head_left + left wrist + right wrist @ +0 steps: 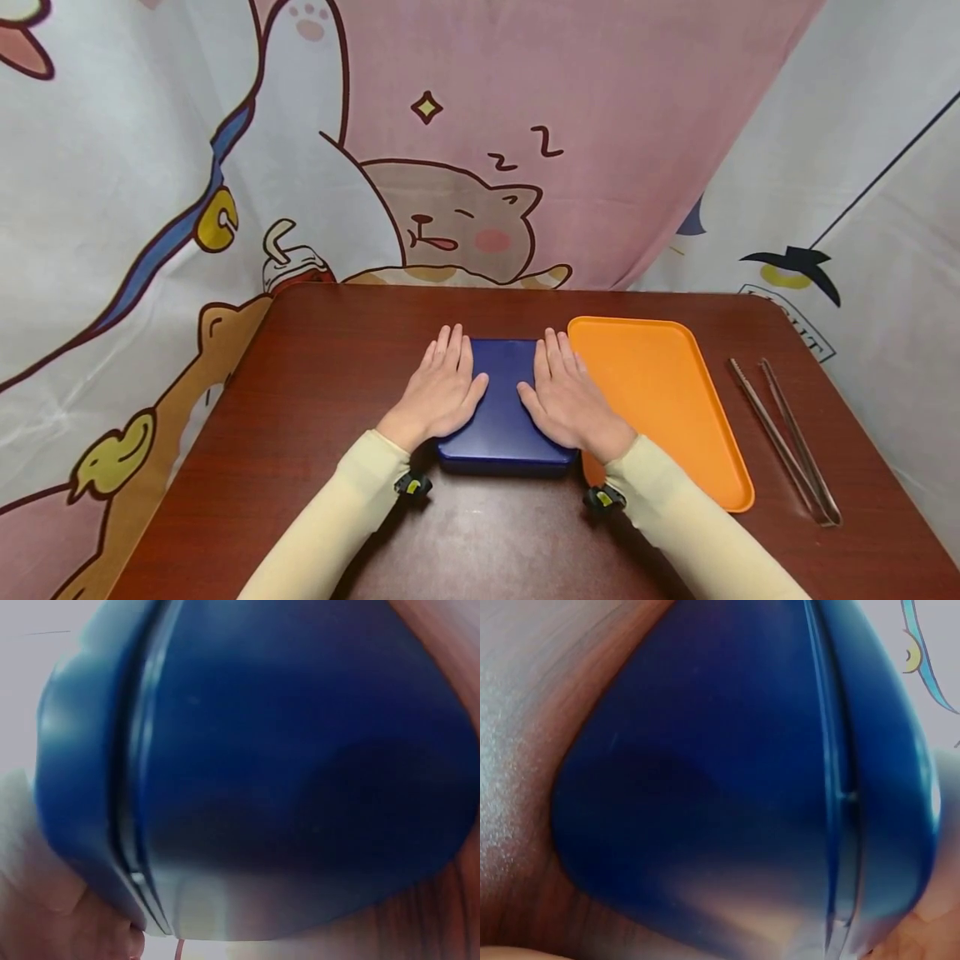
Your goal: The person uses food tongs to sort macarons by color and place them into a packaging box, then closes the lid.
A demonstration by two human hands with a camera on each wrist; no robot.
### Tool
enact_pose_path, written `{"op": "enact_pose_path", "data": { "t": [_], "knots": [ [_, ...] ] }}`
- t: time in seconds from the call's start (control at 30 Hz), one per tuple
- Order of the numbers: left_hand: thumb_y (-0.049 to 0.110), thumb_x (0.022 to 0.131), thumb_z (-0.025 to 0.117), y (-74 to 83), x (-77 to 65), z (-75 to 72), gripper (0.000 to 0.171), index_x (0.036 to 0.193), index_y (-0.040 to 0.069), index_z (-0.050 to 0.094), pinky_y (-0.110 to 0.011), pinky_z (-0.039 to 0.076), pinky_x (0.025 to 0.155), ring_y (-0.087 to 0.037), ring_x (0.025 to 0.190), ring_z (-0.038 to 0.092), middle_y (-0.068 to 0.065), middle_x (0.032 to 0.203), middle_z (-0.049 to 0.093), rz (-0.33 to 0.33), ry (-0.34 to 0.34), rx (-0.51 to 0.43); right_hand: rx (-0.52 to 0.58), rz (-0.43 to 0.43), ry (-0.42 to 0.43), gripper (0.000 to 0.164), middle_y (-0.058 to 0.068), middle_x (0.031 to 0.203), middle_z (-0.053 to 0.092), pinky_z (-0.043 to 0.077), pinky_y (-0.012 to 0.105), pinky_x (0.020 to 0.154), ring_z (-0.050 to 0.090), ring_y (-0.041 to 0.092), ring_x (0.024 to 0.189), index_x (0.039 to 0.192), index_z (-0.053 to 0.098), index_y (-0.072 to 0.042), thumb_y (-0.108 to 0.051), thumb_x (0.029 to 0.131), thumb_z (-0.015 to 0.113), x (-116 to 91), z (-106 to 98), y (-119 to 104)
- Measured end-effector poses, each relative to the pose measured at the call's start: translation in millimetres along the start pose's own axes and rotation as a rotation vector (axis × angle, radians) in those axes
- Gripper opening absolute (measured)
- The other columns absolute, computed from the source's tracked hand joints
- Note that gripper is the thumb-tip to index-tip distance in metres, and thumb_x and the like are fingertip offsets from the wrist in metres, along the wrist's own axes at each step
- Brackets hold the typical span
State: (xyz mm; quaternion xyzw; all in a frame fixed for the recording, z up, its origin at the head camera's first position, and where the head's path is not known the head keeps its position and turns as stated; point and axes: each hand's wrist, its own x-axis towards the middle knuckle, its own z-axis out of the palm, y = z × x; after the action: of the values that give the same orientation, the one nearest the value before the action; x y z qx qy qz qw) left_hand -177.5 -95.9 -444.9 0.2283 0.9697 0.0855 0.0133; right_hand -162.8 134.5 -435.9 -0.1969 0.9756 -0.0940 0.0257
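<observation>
A dark blue lidded box (504,404) lies in the middle of the table in the head view. My left hand (442,387) rests flat on the left side of its lid, fingers straight and pointing away from me. On the right side of the lid lies my right hand (566,392), its fingers likewise straight. The thumbs point inward over the blue top with a gap between them. Both wrist views are filled by the box's side wall (300,750) and the seam under its lid (840,795). The lid is on, so the inside is hidden.
An orange tray (660,392) lies right beside the box, partly under my right forearm in the head view. Farther right, metal tongs (787,442) rest on the brown table (322,400). A cartoon-printed cloth (600,125) hangs behind the table's far edge.
</observation>
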Motion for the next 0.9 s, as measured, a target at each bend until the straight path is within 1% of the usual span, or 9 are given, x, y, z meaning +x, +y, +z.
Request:
{"op": "enact_pose_path", "data": {
  "t": [0.1, 0.23, 0.33, 0.43, 0.57, 0.77, 0.9],
  "knots": [
    [0.044, 0.114, 0.025, 1.4, -1.9, -1.7, 0.073, 0.164, -0.008, 0.014, -0.05, 0.009, 0.131, -0.04, 0.162, -0.003, -0.026, 0.173, 0.002, -0.003, -0.012, -0.01, -0.018, -0.012, 0.007, 0.077, 0.028, 0.173, 0.0, 0.016, 0.06, 0.128, -0.001, 0.044, 0.161, 0.162, 0.015, 0.012, -0.044, 0.112, 0.036, -4, 0, -2],
    [0.045, 0.114, 0.026, 6.0, -8.6, -5.3, 0.074, 0.164, -0.008, 0.015, -0.051, 0.008, 0.131, -0.04, 0.162, -0.004, -0.026, 0.173, 0.002, 0.015, 0.004, -0.013, -0.031, -0.046, 0.033, 0.077, 0.028, 0.173, 0.002, 0.017, 0.059, 0.128, 0.001, 0.043, 0.161, 0.162, 0.017, 0.011, -0.044, 0.112, 0.036, -15, 0, -7],
    [0.045, 0.114, 0.027, 10.3, -18.3, -6.9, 0.074, 0.163, -0.009, 0.019, -0.052, 0.011, 0.131, -0.041, 0.162, -0.001, -0.028, 0.173, 0.005, 0.041, 0.032, 0.0, -0.04, -0.076, 0.07, 0.077, 0.03, 0.172, 0.008, 0.02, 0.06, 0.127, 0.007, 0.045, 0.16, 0.162, 0.02, 0.012, -0.043, 0.112, 0.039, -27, 1, -12],
    [0.044, 0.114, 0.028, 14.3, -30.3, -5.9, 0.073, 0.162, -0.01, 0.021, -0.054, 0.013, 0.13, -0.042, 0.161, 0.002, -0.029, 0.172, 0.006, 0.066, 0.043, 0.012, -0.048, -0.098, 0.092, 0.077, 0.03, 0.171, 0.013, 0.023, 0.06, 0.126, 0.012, 0.047, 0.159, 0.161, 0.023, 0.013, -0.043, 0.111, 0.043, -39, 2, -16],
    [0.044, 0.113, 0.03, 18.7, -42.6, -2.8, 0.073, 0.162, -0.011, 0.022, -0.055, 0.014, 0.13, -0.043, 0.161, 0.003, -0.028, 0.173, 0.007, 0.083, 0.05, 0.003, -0.042, -0.106, 0.099, 0.077, 0.03, 0.171, 0.014, 0.024, 0.059, 0.126, 0.013, 0.047, 0.159, 0.16, 0.024, 0.012, -0.042, 0.11, 0.045, -51, 6, -19],
    [0.042, 0.114, 0.029, 19.6, -48.3, 3.6, 0.072, 0.161, -0.012, 0.023, -0.055, 0.018, 0.129, -0.044, 0.161, 0.007, -0.029, 0.172, 0.009, 0.091, 0.068, 0.018, -0.058, -0.113, 0.103, 0.076, 0.03, 0.171, 0.014, 0.025, 0.059, 0.126, 0.013, 0.046, 0.159, 0.16, 0.025, 0.013, -0.042, 0.111, 0.044, -57, 13, -21],
    [0.041, 0.114, 0.029, 18.8, -50.0, 8.6, 0.071, 0.161, -0.012, 0.023, -0.054, 0.017, 0.129, -0.043, 0.161, 0.006, -0.029, 0.172, 0.009, 0.083, 0.083, 0.03, -0.065, -0.121, 0.115, 0.076, 0.03, 0.171, 0.015, 0.026, 0.06, 0.125, 0.012, 0.046, 0.16, 0.16, 0.026, 0.013, -0.042, 0.111, 0.043, -57, 17, -22]
  ]
}}
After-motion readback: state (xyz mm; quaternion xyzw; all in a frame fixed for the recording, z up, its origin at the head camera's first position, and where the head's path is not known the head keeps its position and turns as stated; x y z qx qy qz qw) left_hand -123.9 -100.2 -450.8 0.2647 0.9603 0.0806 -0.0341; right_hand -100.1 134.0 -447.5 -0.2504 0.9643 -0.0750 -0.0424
